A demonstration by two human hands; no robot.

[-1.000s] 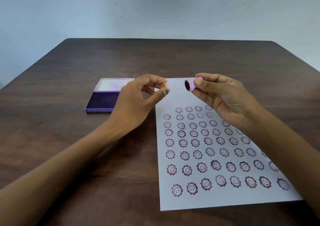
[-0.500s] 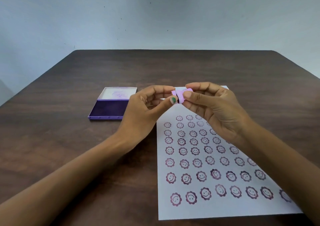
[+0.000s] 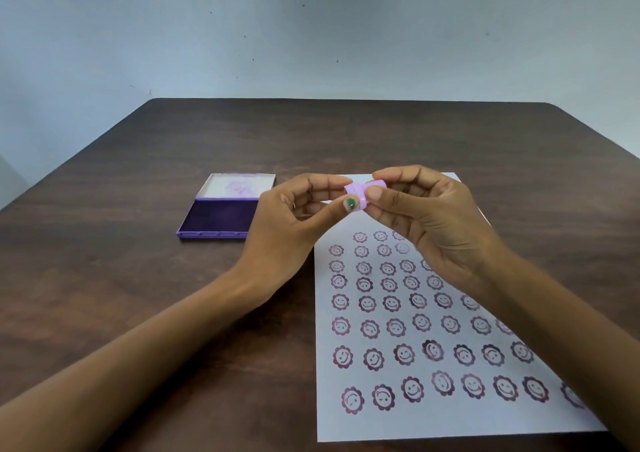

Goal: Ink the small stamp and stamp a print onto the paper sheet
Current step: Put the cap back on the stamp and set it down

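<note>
The two halves that were held apart a second ago are now brought together: the small stamp [image 3: 363,190] and its cap are pressed into one lilac piece between both hands, and the gap seen half a second back is closed.

In the head view, the left hand [image 3: 287,223] is pinched on the left end of the stamp, thumb below with a green-painted nail, forefinger above. The right hand [image 3: 429,219] is clamped on the right end, its fingers [image 3: 375,193] wrapped over top and front. The piece is held in the air above the far edge of the paper sheet [image 3: 446,413], clear of the tabletop [image 3: 104,295], probably so both ends can be pushed or pulled squarely.

The ink pad [image 3: 221,217] is left open to the left, dark pad nearer, lid farther, within easy reach. Rows of flower-face prints fill the sheet; blank space remains only at the far end. Whether the cap is going on or coming off cannot be told.
</note>
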